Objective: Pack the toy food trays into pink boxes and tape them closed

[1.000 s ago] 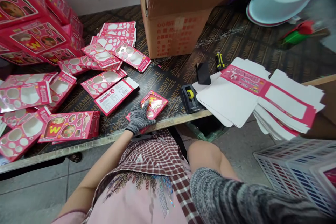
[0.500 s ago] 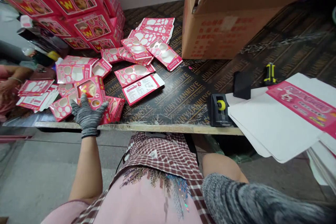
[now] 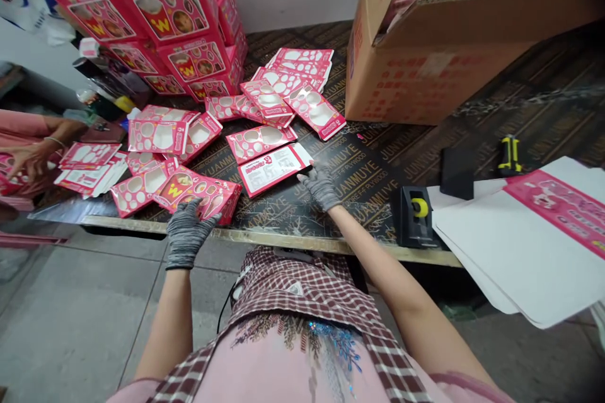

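Note:
My left hand (image 3: 187,236), in a grey glove with bare fingertips, is at the near edge of a pink window box (image 3: 201,191) and grips it, thumb and fingers apart along its front. The box lies tilted near the table edge against another pink box (image 3: 142,192). My right hand (image 3: 320,186), gloved the same way, has its fingers closed on the right end of a pink box with a white printed panel (image 3: 274,169). Part of that grip is hidden. Just behind it lies a pink box with oval windows (image 3: 259,140).
Stacked pink boxes (image 3: 174,12) stand at back left, and flat pink boxes (image 3: 302,69) lie behind. A large carton (image 3: 401,85) is at back right. A tape dispenser (image 3: 416,217), yellow cutter (image 3: 510,154) and white sheets (image 3: 520,252) are right. A co-worker's hand (image 3: 35,160) is far left.
My right hand has come up from low right, beside my body, to the white-panelled box. My left hand has slid to the window box's near edge, and that box now lies turned. The view has shifted.

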The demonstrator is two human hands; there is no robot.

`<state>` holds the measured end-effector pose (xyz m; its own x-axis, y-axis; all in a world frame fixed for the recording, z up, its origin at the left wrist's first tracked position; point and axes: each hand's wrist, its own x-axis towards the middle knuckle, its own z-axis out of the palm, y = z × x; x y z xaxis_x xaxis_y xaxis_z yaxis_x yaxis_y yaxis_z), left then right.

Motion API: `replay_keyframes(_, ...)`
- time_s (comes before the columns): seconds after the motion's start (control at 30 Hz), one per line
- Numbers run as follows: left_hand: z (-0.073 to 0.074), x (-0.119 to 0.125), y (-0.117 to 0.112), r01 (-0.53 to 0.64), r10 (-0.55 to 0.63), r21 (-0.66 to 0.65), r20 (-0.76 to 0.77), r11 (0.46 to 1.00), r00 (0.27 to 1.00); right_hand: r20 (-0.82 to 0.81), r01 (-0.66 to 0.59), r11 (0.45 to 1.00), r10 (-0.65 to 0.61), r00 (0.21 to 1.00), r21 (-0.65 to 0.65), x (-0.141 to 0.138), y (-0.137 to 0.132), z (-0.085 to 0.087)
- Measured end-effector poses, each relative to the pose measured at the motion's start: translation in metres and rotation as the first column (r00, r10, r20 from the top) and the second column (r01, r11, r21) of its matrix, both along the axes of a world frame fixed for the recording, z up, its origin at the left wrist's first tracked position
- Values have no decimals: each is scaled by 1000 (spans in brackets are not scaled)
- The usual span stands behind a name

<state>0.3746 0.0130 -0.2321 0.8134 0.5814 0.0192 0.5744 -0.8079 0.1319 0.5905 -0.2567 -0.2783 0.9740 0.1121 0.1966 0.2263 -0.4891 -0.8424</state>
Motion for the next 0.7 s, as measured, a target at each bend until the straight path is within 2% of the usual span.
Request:
replay_keyframes(0.07, 0, 13, -6, -41, 41, 14, 24, 999, 999, -36, 55, 991, -59, 998, -119, 19, 14, -14)
replay_keyframes(0.17, 9, 31, -11, -91, 90, 30, 21, 995, 996, -119, 75, 973, -103, 988, -220, 35, 30, -17)
replay_keyframes(0.23, 16, 40, -12, -109, 104, 44, 107, 993, 989, -170, 60, 980, -93, 981, -188, 39, 35, -13)
replay_keyframes(0.3, 22, 49, -15, -88, 69, 50, 307, 995, 949, -175, 40, 991, -63, 983, -127, 39, 31, -8)
replay_keyframes(0.37, 24, 61, -21, 33, -44, 33, 490, 999, 870, -131, 16, 997, -25, 991, -73, 33, 17, -4)
replay_keyframes(0.43, 23, 78, -33, 265, -218, -4, 556, 964, 802, -24, -59, 998, 59, 998, 3, 21, -6, 5)
replay_keyframes(0.5, 20, 98, -50, 519, -392, -88, 552, 850, 736, 129, -185, 980, 174, 976, 76, 3, -34, 19)
replay_keyframes(0.57, 16, 116, -70, 682, -474, -242, 560, 691, 679, 253, -275, 958, 248, 935, 77, -18, -60, 37)
replay_keyframes(0.63, 13, 127, -90, 731, -439, -420, 601, 537, 668, 332, -244, 968, 214, 919, 52, -37, -82, 55)
replay_keyframes(0.7, 12, 132, -109, 737, -322, -568, 666, 367, 673, 365, -132, 989, 98, 926, 70, -52, -99, 70)
